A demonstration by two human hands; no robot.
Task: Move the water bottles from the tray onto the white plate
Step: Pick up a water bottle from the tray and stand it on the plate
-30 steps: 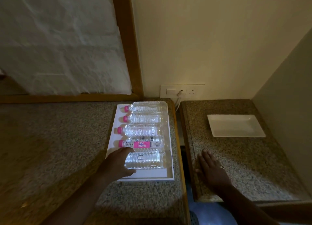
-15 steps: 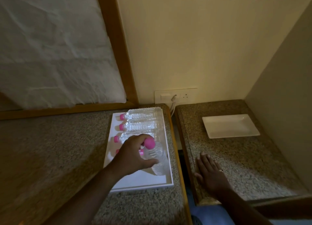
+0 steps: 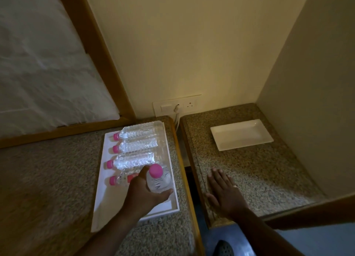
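Only 1 label shows in my tray (image 3: 103,180): a pink band on the bottle nearest me (image 3: 123,179). My left hand (image 3: 143,191) covers most of it, and the lettering left showing is too blurred to read.

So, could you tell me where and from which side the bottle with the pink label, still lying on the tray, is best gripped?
Probably around its clear ribbed body, just past the pink-labelled bottle's cap, coming down from above. It lies on its side across the tray, cap to the left, so the round barrel faces upward. The left hand, already holding another bottle, covers its right part.
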